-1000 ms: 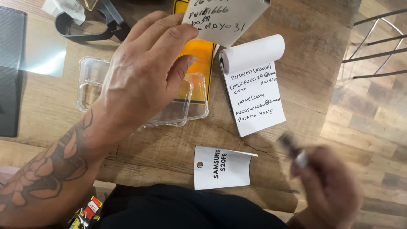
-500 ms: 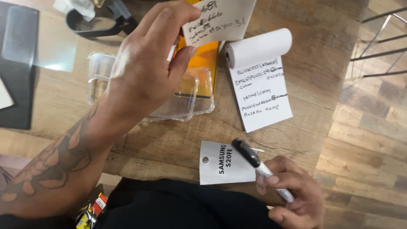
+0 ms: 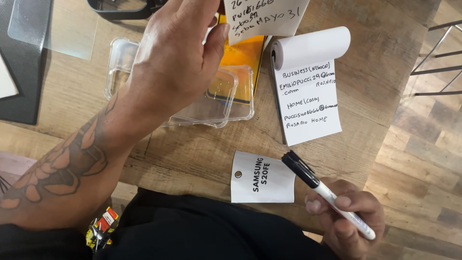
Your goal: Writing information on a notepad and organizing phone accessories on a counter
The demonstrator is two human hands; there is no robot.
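Two hands in use. Nearest: right hand (image 3: 346, 216), fingers closed round a black-capped white marker (image 3: 327, 192), now brought up with its cap beside the small white tag (image 3: 262, 177) at the table (image 3: 202, 154) edge; a second ago it was blurred and clear of it. Mid: clear phone case (image 3: 226, 103) and a roll of written paper (image 3: 308, 86). Far: left hand (image 3: 178, 62), still pinching a written slip (image 3: 264, 17) over the yellow box (image 3: 240, 53).

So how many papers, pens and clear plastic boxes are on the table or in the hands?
Papers: 3 – held note, curled slip, small tag
Pens: 1 – marker in right hand
Clear plastic boxes: 1, under left hand
Total: 5
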